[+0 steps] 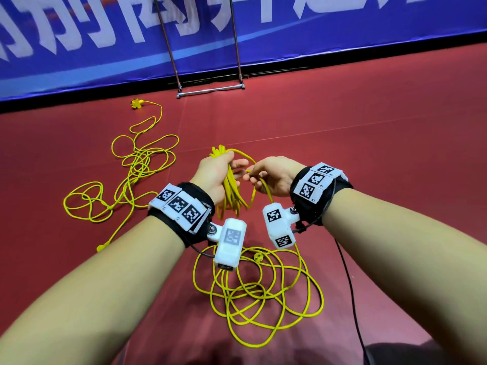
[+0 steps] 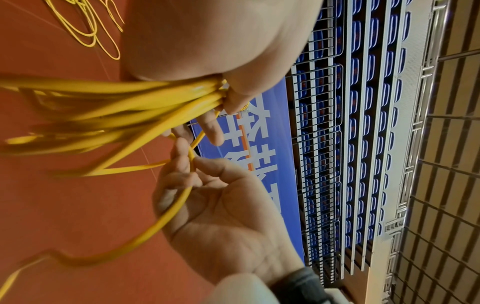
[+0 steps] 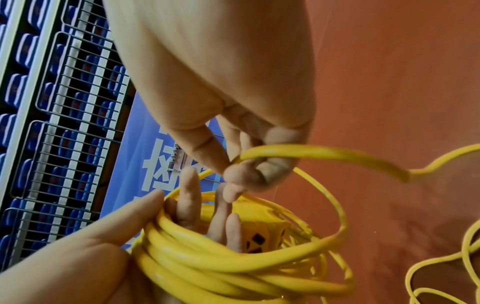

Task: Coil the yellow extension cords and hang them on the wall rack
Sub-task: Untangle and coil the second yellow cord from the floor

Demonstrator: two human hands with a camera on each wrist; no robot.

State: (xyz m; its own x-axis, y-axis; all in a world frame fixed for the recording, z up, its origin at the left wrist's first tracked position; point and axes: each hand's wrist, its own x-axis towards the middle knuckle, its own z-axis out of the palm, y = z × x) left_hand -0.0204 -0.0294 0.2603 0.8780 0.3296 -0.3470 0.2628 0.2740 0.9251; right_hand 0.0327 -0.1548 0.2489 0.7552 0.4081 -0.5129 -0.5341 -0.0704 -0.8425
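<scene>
Red sports flooring (image 1: 342, 114) fills the scene, ending at a blue banner (image 1: 79, 48) with white characters; rows of blue seats (image 2: 363, 123) behind rails show in the wrist views. A metal rack (image 1: 208, 89) stands against the banner.

The left hand (image 1: 213, 175) is wrapped around a bundle of coiled yellow cord (image 1: 232, 191), thumb on top, the loops hanging below the palm. In the right wrist view the fingers (image 3: 191, 197) are only partly closed and reach through the loops, and a yellow socket block (image 3: 262, 236) sits inside the coil. The right hand (image 1: 274, 176), just beside the left, pinches one strand of cord (image 3: 311, 153) between thumb and forefinger, its other fingers curled loosely. That strand seems to drop to a loose pile of cord (image 1: 258, 291) on the floor below the wrists, though the wrist cameras hide part of its path.

A second cord (image 1: 137, 164) lies tangled on the floor to the left, well apart from the hands, its yellow socket end (image 1: 137, 103) near the banner and a plug (image 1: 101, 247) nearer the person.
</scene>
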